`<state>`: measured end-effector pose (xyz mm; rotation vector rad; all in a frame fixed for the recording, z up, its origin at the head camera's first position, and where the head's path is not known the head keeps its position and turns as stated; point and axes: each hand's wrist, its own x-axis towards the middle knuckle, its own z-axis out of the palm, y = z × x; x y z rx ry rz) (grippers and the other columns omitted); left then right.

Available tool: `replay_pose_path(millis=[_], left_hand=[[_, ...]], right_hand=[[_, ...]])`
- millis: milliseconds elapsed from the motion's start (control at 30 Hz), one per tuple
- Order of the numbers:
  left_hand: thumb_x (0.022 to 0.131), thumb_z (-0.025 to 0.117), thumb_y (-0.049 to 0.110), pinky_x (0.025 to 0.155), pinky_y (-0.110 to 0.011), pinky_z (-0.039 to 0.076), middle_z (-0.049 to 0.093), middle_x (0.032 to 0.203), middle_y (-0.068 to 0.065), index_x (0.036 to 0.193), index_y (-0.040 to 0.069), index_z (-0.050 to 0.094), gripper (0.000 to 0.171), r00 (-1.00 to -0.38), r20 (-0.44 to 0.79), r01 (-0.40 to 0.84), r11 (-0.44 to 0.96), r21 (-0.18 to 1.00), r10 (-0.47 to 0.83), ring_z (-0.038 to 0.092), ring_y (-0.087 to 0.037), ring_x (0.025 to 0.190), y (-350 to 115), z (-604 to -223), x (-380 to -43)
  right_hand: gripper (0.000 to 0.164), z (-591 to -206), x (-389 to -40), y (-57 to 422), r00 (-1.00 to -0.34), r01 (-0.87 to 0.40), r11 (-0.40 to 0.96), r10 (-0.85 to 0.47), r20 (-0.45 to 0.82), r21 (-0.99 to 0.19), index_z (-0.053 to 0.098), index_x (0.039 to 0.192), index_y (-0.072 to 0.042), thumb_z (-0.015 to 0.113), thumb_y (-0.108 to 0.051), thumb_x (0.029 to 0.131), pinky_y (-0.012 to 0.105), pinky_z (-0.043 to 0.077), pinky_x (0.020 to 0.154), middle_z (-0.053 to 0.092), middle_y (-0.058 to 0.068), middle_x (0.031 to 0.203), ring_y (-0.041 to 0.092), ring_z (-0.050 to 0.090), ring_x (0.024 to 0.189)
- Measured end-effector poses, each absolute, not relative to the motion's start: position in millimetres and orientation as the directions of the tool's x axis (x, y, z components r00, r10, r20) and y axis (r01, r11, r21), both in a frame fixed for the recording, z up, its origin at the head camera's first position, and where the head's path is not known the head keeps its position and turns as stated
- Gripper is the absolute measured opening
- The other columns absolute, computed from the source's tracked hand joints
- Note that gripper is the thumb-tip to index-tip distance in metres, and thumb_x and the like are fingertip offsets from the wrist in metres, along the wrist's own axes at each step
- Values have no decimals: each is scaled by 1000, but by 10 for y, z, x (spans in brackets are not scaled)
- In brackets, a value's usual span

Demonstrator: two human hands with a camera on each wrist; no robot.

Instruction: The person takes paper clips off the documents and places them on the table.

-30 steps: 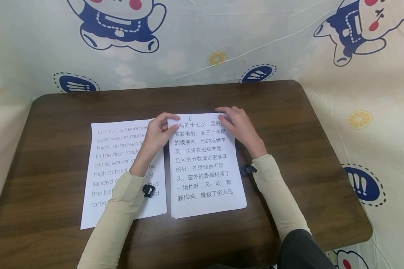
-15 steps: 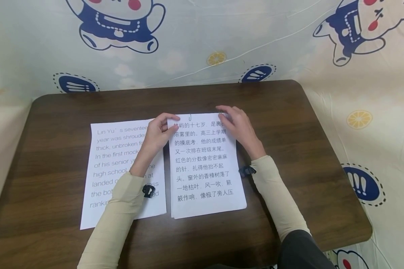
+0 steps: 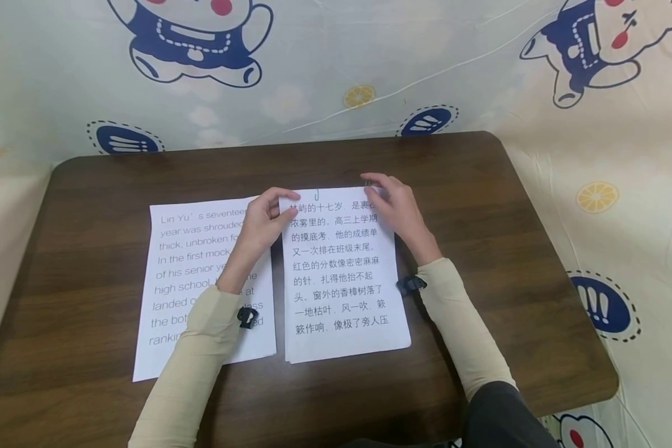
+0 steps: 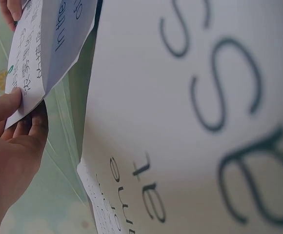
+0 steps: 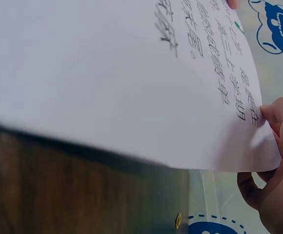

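Observation:
A stack of white printed sheets (image 3: 336, 280) with Chinese text lies on the table. A green paper clip (image 3: 316, 195) sits on its top edge, left of the middle. My left hand (image 3: 263, 221) pinches the stack's top left corner, thumb in front and fingers behind, as the left wrist view shows. My right hand (image 3: 397, 208) is at the top right corner, thumb against the paper's edge. A second thin paper clip (image 3: 368, 183) shows between its thumb and index finger, at the upper edge. Its contact with the sheets is hard to make out.
An English-printed sheet (image 3: 170, 274) lies to the left, partly under my left forearm. The dark wooden table (image 3: 509, 311) has rounded corners. A patterned curtain (image 3: 313, 62) hangs behind and beside it.
My right hand has moved slightly up and right at the corner; the clip between its fingers sits higher against the top edge. My left hand keeps its hold.

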<state>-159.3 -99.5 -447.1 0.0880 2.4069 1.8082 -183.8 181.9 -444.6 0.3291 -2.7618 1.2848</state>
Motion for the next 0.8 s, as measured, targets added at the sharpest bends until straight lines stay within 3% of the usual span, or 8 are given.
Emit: replay_pose_path(millis=[467,633,800], left_hand=[[97,65,9,75,-15,54,72,121,-12,124,14,64,27,-990,-66,-26,294,956,126,74,-23,100,-975,-4455,-1587],[97,65,8,72,-15,53,72,118,-11,122,15,64,26,-990,-52,-13,291,957,128,74,-20,95,-962,-4445,-1573],[97,65,6,73,-16,55,73,119,-9,121,16,65,26,-992,-46,-9,292,956,119,75,-19,97,-951,-4433,-1560]], right_hand=[[34,-4430,-1816,1801,-995,-93,525,-64,70,-846,62,135,-27,58,-33,101,41,53,98,68,4,126,20,63,107],[32,-4443,-1826,1804,-998,-60,463,-11,61,-884,63,133,-26,58,-32,101,39,51,99,69,3,118,19,62,106],[30,-4441,-1848,1833,-992,-111,407,15,128,-906,64,131,-20,58,-25,102,31,50,94,72,9,111,19,64,102]])
